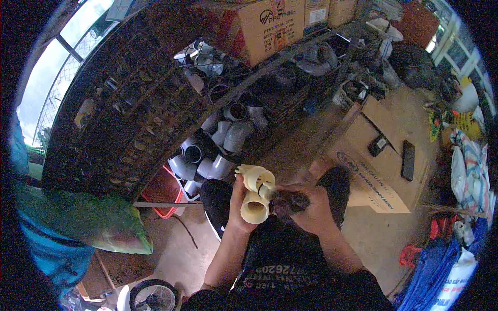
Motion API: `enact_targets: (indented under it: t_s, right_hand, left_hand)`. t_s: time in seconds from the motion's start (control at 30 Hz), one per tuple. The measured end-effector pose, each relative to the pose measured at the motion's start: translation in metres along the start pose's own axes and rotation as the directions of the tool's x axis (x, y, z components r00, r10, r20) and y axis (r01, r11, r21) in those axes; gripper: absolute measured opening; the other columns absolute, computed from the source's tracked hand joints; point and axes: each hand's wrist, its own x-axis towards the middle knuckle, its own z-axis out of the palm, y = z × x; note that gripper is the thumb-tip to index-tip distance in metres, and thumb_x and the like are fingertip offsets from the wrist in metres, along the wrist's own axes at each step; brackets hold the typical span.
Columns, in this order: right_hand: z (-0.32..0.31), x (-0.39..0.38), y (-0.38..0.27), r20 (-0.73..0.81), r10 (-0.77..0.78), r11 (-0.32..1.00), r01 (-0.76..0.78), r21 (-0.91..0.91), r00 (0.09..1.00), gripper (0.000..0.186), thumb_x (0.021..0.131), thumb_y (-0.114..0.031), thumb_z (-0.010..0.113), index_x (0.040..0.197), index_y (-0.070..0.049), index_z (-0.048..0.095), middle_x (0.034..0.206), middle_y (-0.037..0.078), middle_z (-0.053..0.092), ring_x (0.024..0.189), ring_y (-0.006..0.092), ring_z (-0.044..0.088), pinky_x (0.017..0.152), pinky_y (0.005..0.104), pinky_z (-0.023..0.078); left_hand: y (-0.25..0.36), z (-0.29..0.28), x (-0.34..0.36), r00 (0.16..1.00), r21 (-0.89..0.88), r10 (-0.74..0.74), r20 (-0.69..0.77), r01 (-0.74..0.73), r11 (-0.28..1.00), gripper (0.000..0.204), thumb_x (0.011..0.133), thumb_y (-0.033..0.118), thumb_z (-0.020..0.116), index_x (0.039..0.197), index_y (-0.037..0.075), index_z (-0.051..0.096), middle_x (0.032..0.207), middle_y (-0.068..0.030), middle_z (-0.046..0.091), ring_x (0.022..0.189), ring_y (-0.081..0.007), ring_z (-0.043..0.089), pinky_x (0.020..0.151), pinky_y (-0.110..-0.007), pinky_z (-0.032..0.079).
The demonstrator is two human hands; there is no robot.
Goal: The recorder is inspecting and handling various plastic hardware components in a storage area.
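Note:
My left hand is closed around a cream plastic pipe fitting, held over my lap between my knees. The fitting has a round open socket facing up toward me and a second, ridged part beyond it. My right hand is closed on a dark, crumpled, rag-like thing at the fitting's right side. Blur and poor light hide exactly where the dark thing meets the fitting.
Grey pipe elbows lie piled ahead, beside a dark rack of small parts. A red basket stands at left. On a flattened cardboard box at right lie a black phone and a small black device.

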Motion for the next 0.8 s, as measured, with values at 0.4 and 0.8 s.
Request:
enact_targets:
  t_s: [0.4, 0.8]
  right_hand:
    - [0.021, -0.007, 0.016, -0.245, -0.125, 0.988, 0.099, -0.116, 0.961, 0.026, 0.057, -0.018, 0.075, 0.072, -0.009, 0.056, 0.068, 0.009, 0.058, 0.059, 0.0289, 0.059, 0.053, 0.0346, 0.046]
    - [0.021, 0.003, 0.0, -0.266, -0.121, 0.97, 0.058, -0.234, 0.956, 0.03, 0.057, -0.013, 0.076, 0.083, -0.007, 0.06, 0.079, 0.01, 0.062, 0.071, 0.0236, 0.062, 0.061, 0.0299, 0.048]
  left_hand:
    - [-0.01, 0.013, -0.005, 0.992, 0.071, -0.02, -0.127, 0.029, 0.997, 0.047, 0.084, 0.052, 0.044, 0.108, 0.013, 0.051, 0.09, -0.0064, 0.061, 0.065, -0.0173, 0.063, 0.046, -0.03, 0.055]
    - [-0.015, 0.013, -0.002, 0.988, 0.047, -0.047, -0.147, 0.054, 0.997, 0.046, 0.085, 0.052, 0.042, 0.108, 0.012, 0.05, 0.089, -0.0062, 0.061, 0.065, -0.0159, 0.062, 0.042, -0.028, 0.054]
